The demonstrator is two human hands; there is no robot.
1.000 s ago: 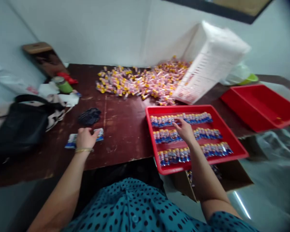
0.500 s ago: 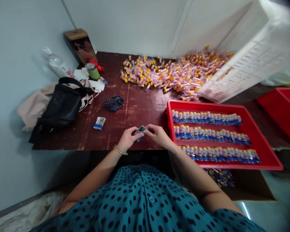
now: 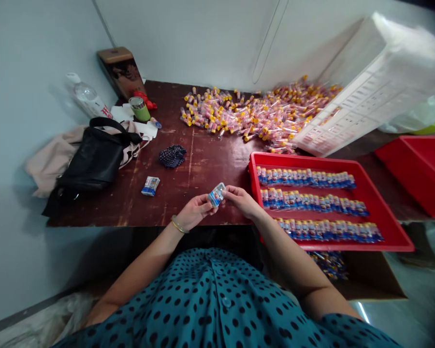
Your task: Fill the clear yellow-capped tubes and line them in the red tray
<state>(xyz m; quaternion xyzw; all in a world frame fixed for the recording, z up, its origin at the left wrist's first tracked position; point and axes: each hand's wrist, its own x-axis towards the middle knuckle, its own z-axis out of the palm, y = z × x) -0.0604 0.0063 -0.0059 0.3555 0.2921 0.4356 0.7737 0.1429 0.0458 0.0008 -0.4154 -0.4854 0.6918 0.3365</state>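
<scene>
Near the table's front edge, my left hand [image 3: 195,211] is closed on the lower left part of a small blue and white packet [image 3: 216,194]. My right hand [image 3: 239,199] pinches the same packet at its right edge. The packet is tilted, with its printed face up. A similar blue and white packet [image 3: 151,186] lies on the table to the left. Right of my hands, a red tray [image 3: 380,193] holds three rows of small yellow-topped tubes in blue and clear wrappers [image 3: 308,199].
Loose yellow-capped tubes [image 3: 253,116] are heaped at the back beside a leaning white crate [image 3: 355,101]. A dark cloth [image 3: 172,156], black bag [image 3: 94,159], green jar [image 3: 139,109] and bottle [image 3: 90,99] are left. A red bin [image 3: 420,169] stands far right.
The packet has turned so its printed face shows more fully to the camera. My left hand has moved slightly right and opened its grip around the packet's lower side. The view has shifted slightly.
</scene>
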